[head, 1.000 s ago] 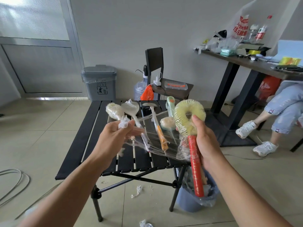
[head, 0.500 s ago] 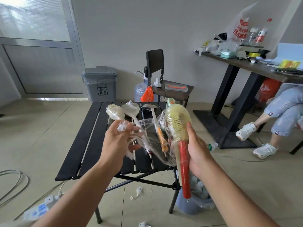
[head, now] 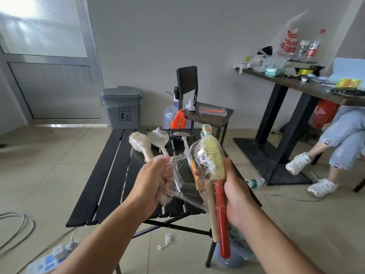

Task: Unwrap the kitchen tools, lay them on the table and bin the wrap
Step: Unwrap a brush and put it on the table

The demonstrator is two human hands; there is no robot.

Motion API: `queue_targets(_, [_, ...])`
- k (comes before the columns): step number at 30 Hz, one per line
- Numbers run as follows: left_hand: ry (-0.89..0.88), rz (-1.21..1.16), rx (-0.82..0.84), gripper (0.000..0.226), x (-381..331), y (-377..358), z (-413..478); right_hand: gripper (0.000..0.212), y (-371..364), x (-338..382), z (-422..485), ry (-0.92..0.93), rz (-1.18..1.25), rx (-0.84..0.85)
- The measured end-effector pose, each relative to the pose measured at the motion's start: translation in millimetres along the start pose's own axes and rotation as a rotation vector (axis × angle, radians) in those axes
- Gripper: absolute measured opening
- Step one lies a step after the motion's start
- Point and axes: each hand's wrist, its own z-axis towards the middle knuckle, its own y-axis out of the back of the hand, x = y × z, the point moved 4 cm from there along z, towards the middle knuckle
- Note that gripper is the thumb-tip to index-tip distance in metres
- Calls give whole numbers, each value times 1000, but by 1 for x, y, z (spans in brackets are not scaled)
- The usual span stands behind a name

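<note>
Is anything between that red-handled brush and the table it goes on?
Only the cling film: it wraps the red-handled brush in the right hand and stretches to the left hand, which grips it. Nothing else blocks the table.

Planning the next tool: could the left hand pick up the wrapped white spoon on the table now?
Probably not yet. The left hand grips cling film stretched to the brush held by the right hand. The spoon lies beyond, nothing between, but the film must go first.
</note>
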Motion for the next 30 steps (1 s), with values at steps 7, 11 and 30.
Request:
queue_targets(7, [-44,439,221,33,-7,-7,-8,79,1,7,-1,4,-22,-58])
queue_targets(11, [-24,582,174,27,-9,-1,-6,78,7,12,2,1,-46,-129])
queue_targets(30, [4,159,270,30,-8,-12,-14,106,-6,8,-3,-9,-191,230])
